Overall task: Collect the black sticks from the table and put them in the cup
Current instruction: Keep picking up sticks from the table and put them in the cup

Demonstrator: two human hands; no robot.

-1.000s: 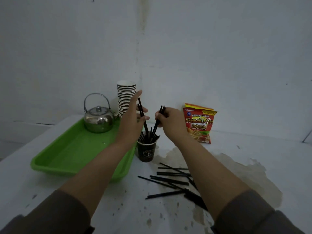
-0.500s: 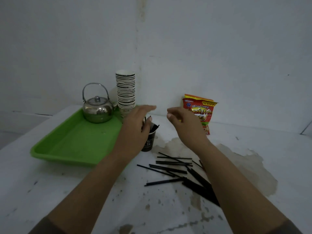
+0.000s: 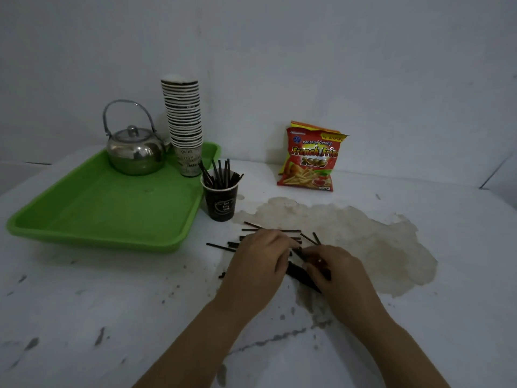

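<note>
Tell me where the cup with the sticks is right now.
In the head view, the cup stands upright on the table, left of centre, just right of the green tray and behind the loose sticks.

your thin black plastic sticks lie scattered flat on the stained white table, partly under your hands. the dark paper cup stands upright just beside them, several sticks leaning inside.
</note>
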